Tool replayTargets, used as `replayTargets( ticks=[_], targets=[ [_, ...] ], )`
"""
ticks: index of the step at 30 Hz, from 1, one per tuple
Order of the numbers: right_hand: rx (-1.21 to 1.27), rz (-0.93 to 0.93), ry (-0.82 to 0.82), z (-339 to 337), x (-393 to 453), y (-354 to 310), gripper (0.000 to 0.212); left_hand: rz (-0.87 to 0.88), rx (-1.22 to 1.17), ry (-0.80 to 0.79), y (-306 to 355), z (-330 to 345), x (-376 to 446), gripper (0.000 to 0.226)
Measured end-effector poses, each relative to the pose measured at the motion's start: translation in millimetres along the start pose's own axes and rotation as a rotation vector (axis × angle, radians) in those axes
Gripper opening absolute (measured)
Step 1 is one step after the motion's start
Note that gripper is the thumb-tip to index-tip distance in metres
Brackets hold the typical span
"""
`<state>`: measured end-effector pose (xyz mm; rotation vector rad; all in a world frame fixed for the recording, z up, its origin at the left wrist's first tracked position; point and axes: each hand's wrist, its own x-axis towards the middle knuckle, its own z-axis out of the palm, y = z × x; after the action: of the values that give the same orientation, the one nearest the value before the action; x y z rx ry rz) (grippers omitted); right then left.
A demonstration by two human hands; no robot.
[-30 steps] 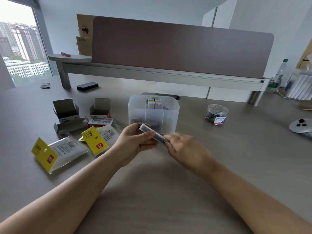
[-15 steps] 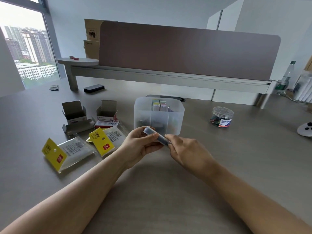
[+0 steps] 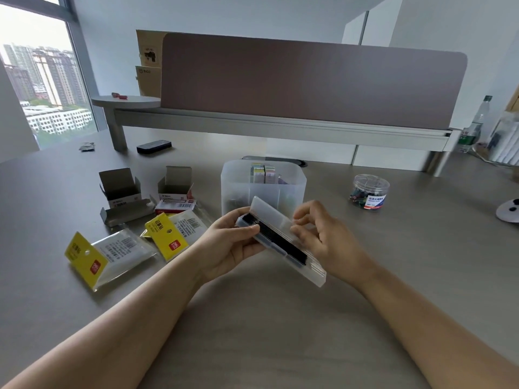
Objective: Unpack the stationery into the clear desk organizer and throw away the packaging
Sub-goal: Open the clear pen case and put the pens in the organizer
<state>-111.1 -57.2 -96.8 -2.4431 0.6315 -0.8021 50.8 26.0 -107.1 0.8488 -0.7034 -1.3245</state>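
The left hand (image 3: 224, 244) has its grip curled around a clear case (image 3: 280, 238) with black things inside. The right hand (image 3: 325, 242) pinches its open lid (image 3: 271, 214). The case is above the surface (image 3: 280, 332), just in front of the clear organizer (image 3: 293, 189).

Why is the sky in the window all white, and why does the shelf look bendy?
Head view: bright daylight overexposes the window, washing out the sky; the head camera's wide-angle lens bows the straight desk shelf; a soft shadow darkens the near desk.
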Motion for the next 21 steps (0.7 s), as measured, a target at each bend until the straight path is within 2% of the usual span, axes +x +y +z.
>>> replayTargets(
  ticks=[2, 6, 11, 13, 16, 19, 21],
  targets=[
    [0.065, 0.021, 0.062, -1, 4, 5, 0.026, -0.020, -0.022, -0.018, 1, -1, -1, 0.030],
    [0.124, 0.123, 0.155, -2, 12, 18, 0.033, -0.047, -0.011, -0.044, 2, -2, -2, 0.038],
    [0.024, 0.183, 0.150, 2, 14, 21, 0.008, -0.054, -0.009, -0.055, 3, -1, -3, 0.054],
    [-0.012, 0.179, 0.149, 3, 14, 21, 0.008, -0.051, 0.004, -0.052, 2, 0, -3, 0.053],
    [-0.119, 0.134, 0.169, 2, 12, 20, 0.017, -0.021, 0.013, -0.025, 2, 0, -3, 0.051],
    [-0.260, 0.005, 0.282, 0, 5, 13, 0.034, 0.038, 0.026, 0.013, 2, 1, -2, 0.056],
    [-0.234, -0.046, 0.248, 1, 1, 3, 0.045, 0.071, 0.037, 0.019, 2, 2, -3, 0.056]
  ],
)
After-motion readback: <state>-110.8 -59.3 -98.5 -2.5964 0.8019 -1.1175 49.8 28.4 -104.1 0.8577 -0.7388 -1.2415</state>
